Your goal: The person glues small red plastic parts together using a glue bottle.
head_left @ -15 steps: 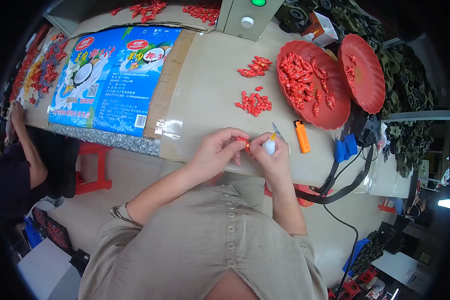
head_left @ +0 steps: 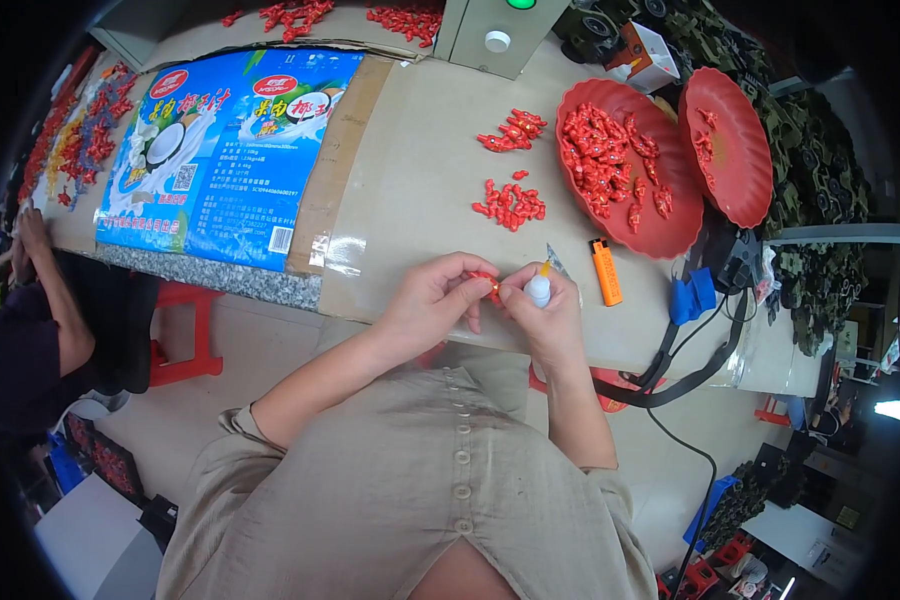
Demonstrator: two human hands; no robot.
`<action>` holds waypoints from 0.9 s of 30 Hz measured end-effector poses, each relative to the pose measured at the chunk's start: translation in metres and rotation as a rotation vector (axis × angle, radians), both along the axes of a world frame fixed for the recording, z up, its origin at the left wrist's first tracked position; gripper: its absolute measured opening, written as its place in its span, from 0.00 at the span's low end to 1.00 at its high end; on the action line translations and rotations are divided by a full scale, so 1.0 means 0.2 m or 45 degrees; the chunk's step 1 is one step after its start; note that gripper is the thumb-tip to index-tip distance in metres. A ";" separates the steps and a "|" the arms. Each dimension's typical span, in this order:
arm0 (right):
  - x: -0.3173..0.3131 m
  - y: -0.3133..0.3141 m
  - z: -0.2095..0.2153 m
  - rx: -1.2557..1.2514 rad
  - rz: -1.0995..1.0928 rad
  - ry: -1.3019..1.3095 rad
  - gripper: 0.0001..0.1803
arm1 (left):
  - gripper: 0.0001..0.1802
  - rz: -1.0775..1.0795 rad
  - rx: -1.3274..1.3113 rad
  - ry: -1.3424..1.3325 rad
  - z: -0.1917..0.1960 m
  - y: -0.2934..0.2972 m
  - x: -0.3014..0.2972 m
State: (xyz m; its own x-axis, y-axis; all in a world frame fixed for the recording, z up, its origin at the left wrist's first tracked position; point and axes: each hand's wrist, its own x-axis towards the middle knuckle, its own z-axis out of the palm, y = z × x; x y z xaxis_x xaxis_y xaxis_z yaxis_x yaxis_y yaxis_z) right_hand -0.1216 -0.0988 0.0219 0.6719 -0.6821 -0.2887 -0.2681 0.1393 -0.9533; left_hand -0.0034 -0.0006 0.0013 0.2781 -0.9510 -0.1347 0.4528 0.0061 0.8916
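In front of my chest, over the table's near edge, my left hand pinches a small glossy red plastic piece between thumb and fingers. Close against it, my right hand is closed round a small white bottle with a yellow tip; its thumb and forefinger meet the red piece. Whether those fingertips also grip the piece, I cannot tell. Just beyond the right hand shows a pointed metal blade. Farther off lie a heap of small red parts and a cluster of larger red figures.
A red scalloped bowl holds many red figures; a second red bowl overlaps its right side. An orange lighter lies right of my hand. Black straps and cable cross the table edge. At far left, another person's arm reaches the table.
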 end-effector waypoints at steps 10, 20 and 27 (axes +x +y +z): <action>0.00 0.01 -0.01 -0.001 -0.050 -0.067 0.03 | 0.09 0.012 0.035 0.023 0.00 -0.01 0.00; 0.03 0.01 0.00 0.044 -0.072 -0.055 0.03 | 0.09 0.011 0.072 0.023 0.01 -0.01 0.02; 0.03 0.02 0.00 0.006 -0.069 -0.060 0.03 | 0.09 0.018 0.106 0.066 0.02 -0.01 0.02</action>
